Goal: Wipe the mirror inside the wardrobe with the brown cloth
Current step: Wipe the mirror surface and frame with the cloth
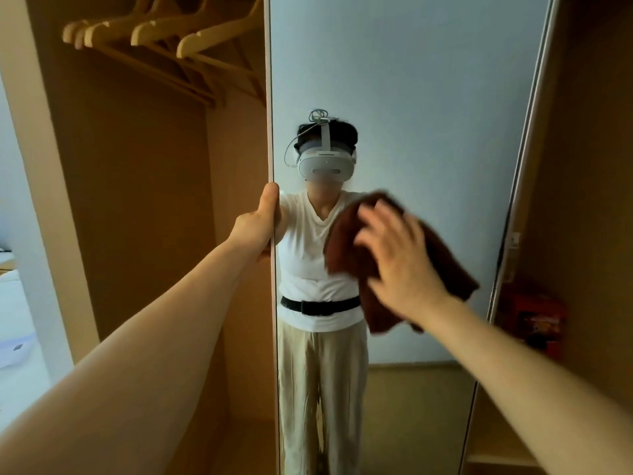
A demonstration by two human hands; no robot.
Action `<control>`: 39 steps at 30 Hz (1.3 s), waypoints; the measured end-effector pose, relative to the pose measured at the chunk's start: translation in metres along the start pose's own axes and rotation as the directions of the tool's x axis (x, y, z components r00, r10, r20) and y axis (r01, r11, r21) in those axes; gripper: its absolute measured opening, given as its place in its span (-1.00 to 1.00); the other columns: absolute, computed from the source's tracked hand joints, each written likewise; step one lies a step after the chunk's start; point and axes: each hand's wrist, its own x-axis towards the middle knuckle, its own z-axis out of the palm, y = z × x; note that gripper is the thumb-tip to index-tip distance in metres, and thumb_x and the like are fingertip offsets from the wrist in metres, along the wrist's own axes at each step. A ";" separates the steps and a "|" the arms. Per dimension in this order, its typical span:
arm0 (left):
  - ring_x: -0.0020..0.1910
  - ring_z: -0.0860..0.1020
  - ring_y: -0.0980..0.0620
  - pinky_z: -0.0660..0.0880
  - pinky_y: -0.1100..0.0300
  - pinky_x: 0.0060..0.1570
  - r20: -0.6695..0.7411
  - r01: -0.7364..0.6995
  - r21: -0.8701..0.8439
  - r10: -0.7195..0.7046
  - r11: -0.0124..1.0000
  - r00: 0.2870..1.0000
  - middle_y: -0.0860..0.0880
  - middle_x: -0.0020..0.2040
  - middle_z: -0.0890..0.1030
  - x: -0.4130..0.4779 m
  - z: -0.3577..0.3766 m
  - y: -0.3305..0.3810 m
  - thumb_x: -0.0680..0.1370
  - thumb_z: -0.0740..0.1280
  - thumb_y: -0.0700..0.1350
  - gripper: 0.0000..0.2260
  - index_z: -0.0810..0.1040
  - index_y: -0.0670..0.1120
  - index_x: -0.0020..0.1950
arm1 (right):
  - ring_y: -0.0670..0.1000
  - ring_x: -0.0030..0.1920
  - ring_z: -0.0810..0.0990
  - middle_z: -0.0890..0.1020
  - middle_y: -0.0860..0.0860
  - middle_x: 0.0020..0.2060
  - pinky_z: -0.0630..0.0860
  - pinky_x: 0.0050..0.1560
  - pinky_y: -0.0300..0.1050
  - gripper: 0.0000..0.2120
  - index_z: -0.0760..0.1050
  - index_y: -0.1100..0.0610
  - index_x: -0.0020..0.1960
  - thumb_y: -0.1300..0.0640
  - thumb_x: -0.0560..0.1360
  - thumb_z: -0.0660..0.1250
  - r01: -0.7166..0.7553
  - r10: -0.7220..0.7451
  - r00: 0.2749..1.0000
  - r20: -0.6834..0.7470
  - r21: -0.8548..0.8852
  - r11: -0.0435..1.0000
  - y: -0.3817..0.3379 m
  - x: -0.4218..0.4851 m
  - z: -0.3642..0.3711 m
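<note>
The right hand (400, 258), fingers spread flat, presses the brown cloth (346, 245) against the middle of the mirror (411, 80). The left hand (262, 219) curls round the mirror's left edge. The cloth looks soft and light; it is best palmed flat at its centre.

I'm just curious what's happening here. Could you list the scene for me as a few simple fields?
place: open wardrobe with a tall mirror
left hand: grips the mirror's left edge
right hand: spread fingers press the brown cloth on the glass
hangers: wooden, upper left
</note>
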 end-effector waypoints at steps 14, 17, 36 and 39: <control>0.04 0.54 -0.14 0.53 0.01 0.05 -0.044 0.026 0.008 -0.026 1.000 0.999 -0.17 0.11 0.54 -0.005 0.002 0.003 0.45 0.08 0.44 -0.24 0.45 -0.21 0.25 | 0.11 0.47 0.21 0.32 0.05 0.44 0.12 0.38 0.28 -0.35 0.41 0.04 0.24 0.32 0.18 0.41 0.321 -0.233 0.908 0.349 -0.220 0.921 0.060 0.012 -0.060; 0.04 0.53 -0.14 0.52 0.03 0.02 -0.074 0.020 -0.009 -0.021 1.000 0.997 -0.17 0.10 0.54 -0.009 0.005 0.004 0.48 0.09 0.40 -0.28 0.47 -0.22 0.20 | 0.07 0.50 0.10 0.24 0.01 0.48 0.03 0.42 0.20 -0.43 0.34 0.04 0.25 0.31 0.28 0.37 0.108 -0.064 0.977 0.201 -0.215 0.971 0.088 0.048 -0.089; 0.35 0.34 -0.15 0.34 -0.16 0.28 0.468 -0.782 0.588 0.700 0.208 0.539 -0.11 0.38 0.37 -0.095 0.129 0.014 0.39 0.28 0.18 -0.30 0.26 -0.05 0.47 | 0.10 0.46 0.23 0.35 0.05 0.41 0.09 0.47 0.13 -0.38 0.44 0.01 0.25 0.31 0.25 0.49 0.324 -0.290 0.894 0.342 -0.047 0.945 0.085 -0.091 -0.037; 0.43 0.20 -0.18 0.26 -0.14 0.36 0.545 -0.794 0.596 0.664 0.123 0.512 -0.14 0.48 0.19 -0.101 0.166 0.024 0.37 0.42 0.11 -0.13 0.05 -0.08 0.55 | 0.14 0.45 0.23 0.34 0.15 0.41 0.06 0.45 0.07 -0.30 0.33 0.13 0.40 0.26 0.30 0.45 0.157 -0.131 0.961 0.242 -0.093 0.983 0.113 -0.038 -0.065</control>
